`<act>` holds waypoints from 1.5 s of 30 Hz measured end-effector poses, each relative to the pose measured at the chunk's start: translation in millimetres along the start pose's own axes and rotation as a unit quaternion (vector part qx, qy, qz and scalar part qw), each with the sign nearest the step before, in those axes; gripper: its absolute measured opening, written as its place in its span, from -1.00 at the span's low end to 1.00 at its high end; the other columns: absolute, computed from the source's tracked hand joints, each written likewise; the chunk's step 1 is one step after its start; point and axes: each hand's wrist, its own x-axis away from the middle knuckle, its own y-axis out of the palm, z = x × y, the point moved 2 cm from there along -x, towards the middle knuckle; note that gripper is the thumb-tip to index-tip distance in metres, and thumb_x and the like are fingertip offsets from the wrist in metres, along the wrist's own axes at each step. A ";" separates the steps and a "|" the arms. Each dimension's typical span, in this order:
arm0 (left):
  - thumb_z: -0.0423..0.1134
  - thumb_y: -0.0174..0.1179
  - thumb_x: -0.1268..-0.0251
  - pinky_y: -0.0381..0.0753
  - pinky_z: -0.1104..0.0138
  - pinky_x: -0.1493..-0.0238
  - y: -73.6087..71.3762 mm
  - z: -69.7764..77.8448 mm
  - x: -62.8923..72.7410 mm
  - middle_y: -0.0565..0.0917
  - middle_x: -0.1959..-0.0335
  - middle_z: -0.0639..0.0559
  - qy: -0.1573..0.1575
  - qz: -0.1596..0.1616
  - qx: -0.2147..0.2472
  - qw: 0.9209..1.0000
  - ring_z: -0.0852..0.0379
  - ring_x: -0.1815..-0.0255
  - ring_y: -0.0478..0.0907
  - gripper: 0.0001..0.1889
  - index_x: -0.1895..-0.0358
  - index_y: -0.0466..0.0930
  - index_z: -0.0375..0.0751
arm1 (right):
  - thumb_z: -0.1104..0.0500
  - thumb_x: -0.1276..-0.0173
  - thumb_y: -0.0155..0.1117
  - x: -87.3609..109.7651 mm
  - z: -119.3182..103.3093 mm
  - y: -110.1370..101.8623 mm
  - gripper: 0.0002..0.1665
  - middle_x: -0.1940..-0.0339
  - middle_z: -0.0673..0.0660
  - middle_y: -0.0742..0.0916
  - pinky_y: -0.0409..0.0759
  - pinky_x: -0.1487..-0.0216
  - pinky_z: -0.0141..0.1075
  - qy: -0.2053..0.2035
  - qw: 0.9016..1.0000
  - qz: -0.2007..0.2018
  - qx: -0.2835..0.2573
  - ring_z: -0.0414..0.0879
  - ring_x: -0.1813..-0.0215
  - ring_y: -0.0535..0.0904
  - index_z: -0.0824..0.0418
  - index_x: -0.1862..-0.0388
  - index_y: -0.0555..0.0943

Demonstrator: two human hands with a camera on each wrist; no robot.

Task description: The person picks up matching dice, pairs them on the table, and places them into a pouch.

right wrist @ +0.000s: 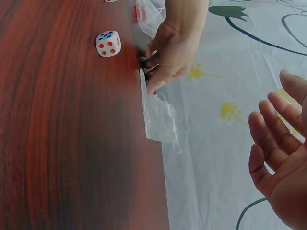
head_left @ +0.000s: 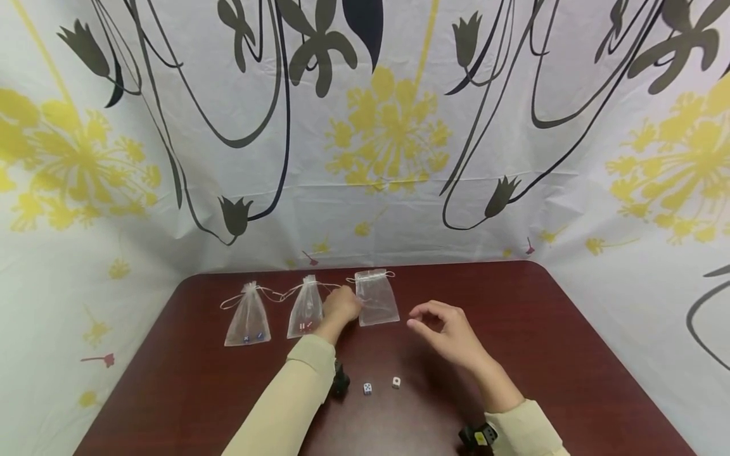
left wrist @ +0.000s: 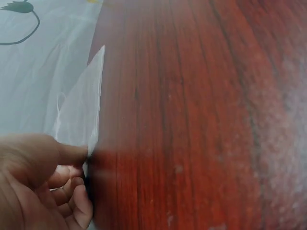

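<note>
A flat white sheer drawstring pouch [head_left: 378, 301] lies near the back of the table. My left hand [head_left: 342, 305] pinches its left edge between thumb and fingers; in the left wrist view the pouch [left wrist: 84, 103] rises beyond the thumb. To the right of the pouch, my right hand [head_left: 447, 329] hovers above the table with its fingers loosely bent, touching nothing. The right wrist view shows that hand [right wrist: 285, 153] apart from the pouch [right wrist: 158, 120]. Nearer me on the table are two white dice, a left die [head_left: 367, 389] and a right die [head_left: 396, 382].
Left of my left hand lies a tied pouch [head_left: 307, 310] with red dice inside. Farther left is another tied pouch [head_left: 248, 320] holding blue dice. A patterned curtain [head_left: 365, 152] hangs behind the dark red table [head_left: 188, 380].
</note>
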 end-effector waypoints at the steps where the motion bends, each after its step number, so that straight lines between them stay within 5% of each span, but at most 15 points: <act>1: -0.14 0.25 -0.28 0.64 0.05 0.32 -0.5 -1.1 -0.7 0.70 0.40 -0.13 0.002 0.001 0.002 1.000 -0.13 0.32 0.65 -0.69 0.62 0.52 -0.12 | 0.25 -0.30 0.48 -0.2 0.0 0.2 -0.87 0.35 -0.16 0.69 0.66 0.30 -0.21 -0.001 1.000 0.000 0.000 -0.22 0.31 0.60 0.17 0.19 0.72; 4: -0.11 0.17 -0.30 0.63 0.02 0.32 -2.2 -4.3 -2.7 0.72 0.36 -0.15 -0.001 0.019 0.022 1.000 -0.17 0.31 0.66 -0.69 0.61 0.55 -0.10 | 0.25 -0.30 0.48 -1.6 -0.9 0.1 -0.87 0.36 -0.16 0.69 0.65 0.30 -0.22 -0.004 1.000 0.003 -0.001 -0.18 0.31 0.61 0.10 0.20 0.72; 10: 0.20 0.17 -0.40 0.68 -0.07 0.15 1.7 -10.0 -13.8 0.73 0.07 -0.30 -0.031 0.060 0.030 0.997 -0.30 0.11 0.69 -0.43 0.11 0.72 -0.34 | 0.26 -0.28 0.49 -4.0 -1.5 1.9 -0.84 0.37 -0.16 0.68 0.65 0.31 -0.26 -0.004 1.000 0.005 -0.007 -0.15 0.32 0.61 0.04 0.22 0.71; 19: -0.02 0.42 -0.25 0.69 -0.01 0.25 -9.9 -9.5 -11.8 0.75 0.26 -0.14 -0.035 0.048 0.026 0.998 -0.19 0.21 0.70 -0.72 0.36 0.72 -0.19 | 0.27 -0.28 0.49 -6.5 0.4 1.4 -0.83 0.36 -0.16 0.68 0.65 0.32 -0.25 -0.015 1.000 0.004 0.000 -0.19 0.33 0.60 0.03 0.23 0.71; 27: -0.08 0.49 -0.18 0.67 0.18 0.19 -14.2 -16.0 -0.7 0.76 0.45 0.11 0.074 0.077 0.055 0.993 0.04 0.34 0.69 -0.79 0.52 0.76 -0.05 | 0.27 -0.28 0.49 -7.5 -1.0 -0.1 -0.85 0.37 -0.16 0.68 0.65 0.33 -0.20 -0.018 1.000 0.005 0.003 -0.19 0.34 0.60 0.06 0.23 0.71; 37: -0.15 0.48 -0.20 0.61 0.37 0.44 -40.5 -9.2 32.1 0.77 0.46 0.05 0.209 0.073 0.163 0.962 0.29 0.63 0.57 -0.85 0.32 0.81 -0.15 | 0.26 -0.28 0.49 -3.8 -2.8 -2.2 -0.87 0.36 -0.16 0.68 0.63 0.33 -0.33 -0.009 1.000 0.008 0.008 -0.22 0.34 0.60 0.12 0.22 0.72; 45: -0.26 0.43 -0.26 0.58 0.40 0.54 -58.9 -1.8 59.3 0.76 0.46 0.05 0.266 0.060 0.211 0.939 0.30 0.66 0.53 -0.92 0.29 0.81 -0.20 | 0.24 -0.31 0.48 -4.0 -4.4 -4.8 -0.87 0.38 -0.15 0.68 0.63 0.34 -0.31 -0.005 1.000 0.009 0.003 -0.22 0.37 0.59 0.07 0.21 0.71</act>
